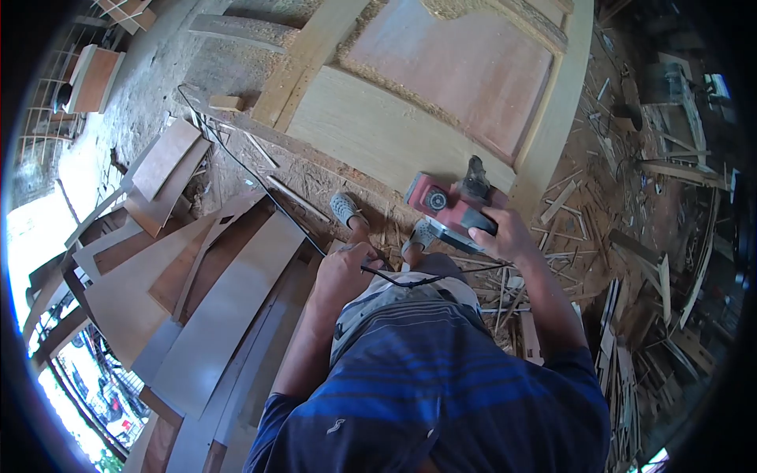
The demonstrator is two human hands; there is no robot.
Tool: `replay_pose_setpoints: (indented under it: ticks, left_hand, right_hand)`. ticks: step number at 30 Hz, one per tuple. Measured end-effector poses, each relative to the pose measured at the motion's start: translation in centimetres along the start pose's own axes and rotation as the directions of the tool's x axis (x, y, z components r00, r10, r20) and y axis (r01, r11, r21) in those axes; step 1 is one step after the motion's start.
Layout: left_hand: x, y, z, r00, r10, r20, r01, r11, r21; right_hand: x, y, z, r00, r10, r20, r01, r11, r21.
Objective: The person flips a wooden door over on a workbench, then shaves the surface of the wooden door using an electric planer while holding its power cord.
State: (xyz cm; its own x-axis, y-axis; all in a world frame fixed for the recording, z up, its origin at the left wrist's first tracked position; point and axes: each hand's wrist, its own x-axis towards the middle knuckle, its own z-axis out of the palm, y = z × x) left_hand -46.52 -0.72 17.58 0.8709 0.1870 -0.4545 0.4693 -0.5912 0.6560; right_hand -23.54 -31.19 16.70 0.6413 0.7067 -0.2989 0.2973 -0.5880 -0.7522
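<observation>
My right hand [511, 236] is wrapped around the handle of a red and black electric hand planer [448, 206]. The planer is over the near edge of a wooden door panel [378, 118]; whether it touches the wood I cannot tell. My left hand [344, 274] is closed around a black power cord [406, 283] at waist height. From that hand the cord runs across my front toward the planer, and on the other side up along the floor at left. Wood shavings [455, 8] lie in the recesses of the panel.
Cut boards [229, 315] are piled at my left. Wood strips and offcuts [568, 209] litter the floor at right. A small wood block [226, 103] rests by the panel's left corner. My feet in grey clogs [344, 208] stand close to the panel's near edge.
</observation>
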Motion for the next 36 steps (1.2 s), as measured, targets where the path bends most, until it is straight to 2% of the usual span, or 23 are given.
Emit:
replay_pose_setpoints:
  ticks: [8, 13, 17, 20, 23, 26, 28, 32, 35, 36]
  left_hand:
    - [1.5, -5.2, -7.1, 0.998, -0.049, -0.039, 0.05, 0.999, 0.014]
    - [2.3, -9.4, -11.1, 0.994, -0.056, -0.094, 0.056, 0.998, -0.006]
    - [2.7, -12.2, -14.8, 0.991, -0.114, -0.077, 0.114, 0.993, -0.003]
    - [3.2, -15.3, -16.9, 0.986, -0.147, -0.082, 0.145, 0.989, -0.022]
    - [3.6, -17.5, -18.7, 0.984, -0.157, -0.082, 0.155, 0.987, -0.038]
    - [3.9, -18.9, -20.4, 0.982, -0.163, -0.099, 0.16, 0.986, -0.041]
    - [4.0, -19.7, -21.0, 0.978, -0.146, -0.151, 0.138, 0.989, -0.059]
    - [4.1, -21.0, -22.6, 0.976, -0.154, -0.151, 0.144, 0.987, -0.078]
    - [4.0, -21.7, -23.6, 0.974, -0.167, -0.153, 0.156, 0.985, -0.08]
    - [3.8, -21.9, -23.8, 0.974, -0.168, -0.155, 0.156, 0.984, -0.082]
  right_hand:
    - [11.1, -8.5, 4.7, 0.999, -0.02, 0.047, 0.023, 0.998, -0.06]
    - [18.2, -14.2, 8.5, 0.999, -0.048, -0.007, 0.048, 0.999, -0.012]
    - [23.5, -18.3, 11.0, 0.997, -0.083, -0.011, 0.083, 0.997, -0.012]
    - [26.6, -21.0, 12.3, 0.999, -0.052, -0.004, 0.052, 0.999, -0.017]
    - [29.4, -23.0, 14.1, 0.996, -0.077, -0.045, 0.075, 0.996, -0.041]
    - [32.1, -24.2, 16.1, 0.976, -0.18, -0.124, 0.171, 0.982, -0.079]
    - [33.3, -25.6, 16.8, 0.982, -0.14, -0.128, 0.13, 0.988, -0.082]
    - [34.9, -26.9, 18.2, 0.982, -0.084, -0.169, 0.074, 0.995, -0.063]
    - [36.1, -27.2, 19.1, 0.924, -0.185, -0.335, 0.154, 0.981, -0.116]
    - [36.4, -27.2, 19.3, 0.925, -0.161, -0.343, 0.13, 0.985, -0.11]
